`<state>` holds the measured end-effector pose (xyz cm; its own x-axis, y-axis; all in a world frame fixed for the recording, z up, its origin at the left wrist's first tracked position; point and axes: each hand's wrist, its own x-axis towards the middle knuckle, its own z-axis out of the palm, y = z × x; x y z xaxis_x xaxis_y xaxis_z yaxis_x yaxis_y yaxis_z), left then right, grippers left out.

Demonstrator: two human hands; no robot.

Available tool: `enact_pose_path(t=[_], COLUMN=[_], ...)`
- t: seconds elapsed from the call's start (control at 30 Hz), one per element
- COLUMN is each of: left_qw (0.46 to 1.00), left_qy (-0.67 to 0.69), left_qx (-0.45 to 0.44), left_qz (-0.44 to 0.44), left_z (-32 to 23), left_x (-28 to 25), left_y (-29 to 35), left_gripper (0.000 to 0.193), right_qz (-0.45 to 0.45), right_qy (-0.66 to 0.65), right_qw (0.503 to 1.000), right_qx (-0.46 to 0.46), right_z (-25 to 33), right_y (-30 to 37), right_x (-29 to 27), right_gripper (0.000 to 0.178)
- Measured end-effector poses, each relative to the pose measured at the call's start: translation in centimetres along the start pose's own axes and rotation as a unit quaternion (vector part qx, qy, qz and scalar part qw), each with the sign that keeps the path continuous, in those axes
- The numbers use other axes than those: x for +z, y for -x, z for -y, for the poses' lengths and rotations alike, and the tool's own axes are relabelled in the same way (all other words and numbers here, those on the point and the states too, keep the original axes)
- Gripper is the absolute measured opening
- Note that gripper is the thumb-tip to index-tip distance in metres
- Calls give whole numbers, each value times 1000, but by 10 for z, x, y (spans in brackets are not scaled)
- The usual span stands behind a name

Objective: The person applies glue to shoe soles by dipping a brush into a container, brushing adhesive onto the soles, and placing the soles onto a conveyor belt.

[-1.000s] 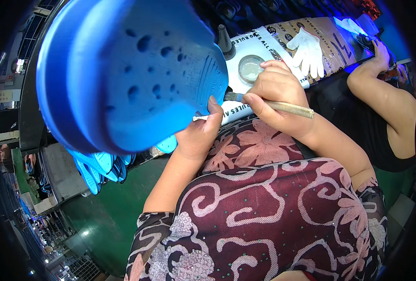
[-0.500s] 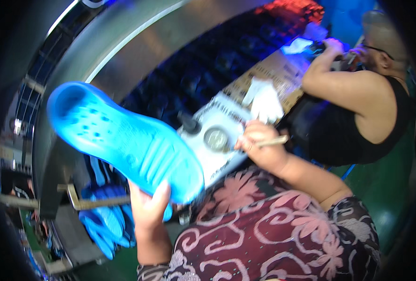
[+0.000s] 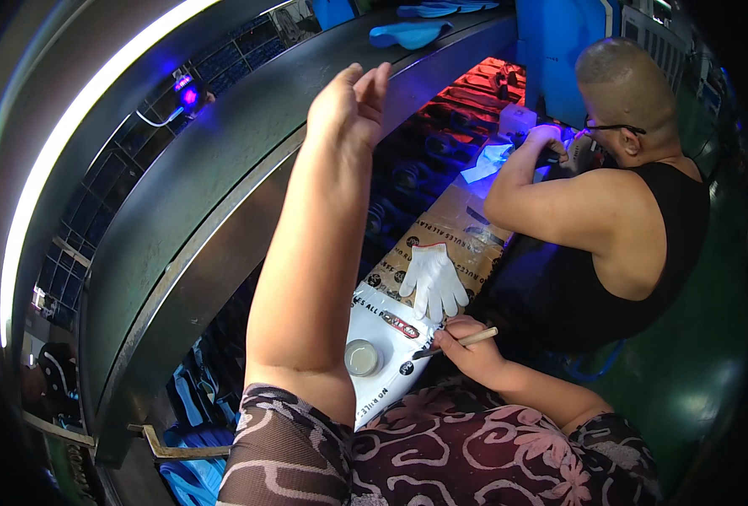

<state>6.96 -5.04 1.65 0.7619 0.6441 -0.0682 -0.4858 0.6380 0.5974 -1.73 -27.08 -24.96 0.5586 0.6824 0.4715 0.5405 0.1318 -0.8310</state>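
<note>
One brush [image 3: 481, 336] clamped in right grip [image 3: 472, 354]; left grip [image 3: 346, 110] parted; one white glove [image 3: 433, 282].

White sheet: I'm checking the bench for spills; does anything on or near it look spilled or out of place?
No spill shows; the cup stands upright on the white sheet. Mildly odd, perhaps: a single glove lies loose beyond it, while the right hand holds the brush bare.

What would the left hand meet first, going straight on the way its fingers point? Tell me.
Probably the blue piece lying on the dark surface, just past the fingertips of the left hand. Depth is unclear, so it might pass above it.
</note>
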Motion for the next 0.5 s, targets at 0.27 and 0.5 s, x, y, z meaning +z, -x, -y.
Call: enact_pose_path(t=[0.27,0.5], left_qw=[915,397], left_qy=[-395,-849], left_qx=[26,88], left_qz=[75,-337], left_z=[21,-47], left_x=[-204,-511], left_y=[127,394], left_gripper=[43,54], right_qz=[8,73], right_qy=[-86,-153], right_qw=[992,972], right_qx=[86,165], right_z=[-28,-20], right_y=[4,5], right_x=[-4,36], right_gripper=[26,30])
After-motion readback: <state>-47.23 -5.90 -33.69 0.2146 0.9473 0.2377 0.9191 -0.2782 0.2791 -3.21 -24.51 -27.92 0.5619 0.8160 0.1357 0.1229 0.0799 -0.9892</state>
